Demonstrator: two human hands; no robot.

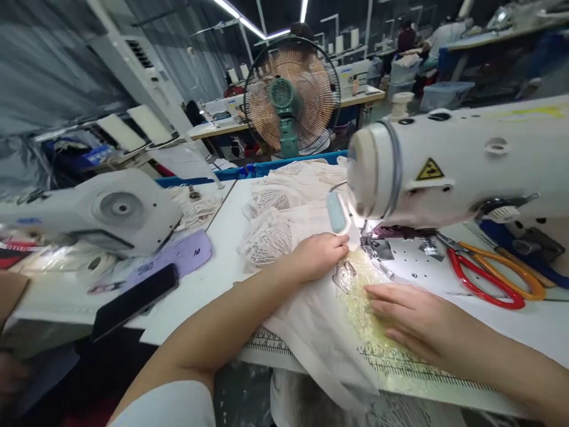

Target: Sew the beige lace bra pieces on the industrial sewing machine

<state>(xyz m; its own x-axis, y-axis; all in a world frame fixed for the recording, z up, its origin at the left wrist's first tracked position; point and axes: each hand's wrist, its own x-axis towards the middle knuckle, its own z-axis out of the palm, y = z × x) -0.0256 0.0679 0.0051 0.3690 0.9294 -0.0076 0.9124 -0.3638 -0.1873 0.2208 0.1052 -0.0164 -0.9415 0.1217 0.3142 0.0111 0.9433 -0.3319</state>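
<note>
Thin white fabric with lace patches (267, 240) is spread beside the sewing machine (457, 160) and hangs over the table's front edge. My left hand (322, 255) rests on this cloth just left of the needle area (367, 231), its fingers curled together on the material. Palm down, my right hand (413, 314) lies with fingers stretched over the yellowish, shiny part of the tabletop (362, 296), near the cloth's right edge. A pale blue guard (336, 212) stands above my left fingertips. What lies under my left fingers is hidden.
Red-handled scissors (484, 281) and an orange-handled pair (520, 273) lie at right. A black phone (136, 299) and purple card (191, 252) lie left, near another sewing machine (120, 207) and a neighbour's arm (11, 293). Behind stands a fan (291, 95). A printed ruler (269, 343) lines the front edge.
</note>
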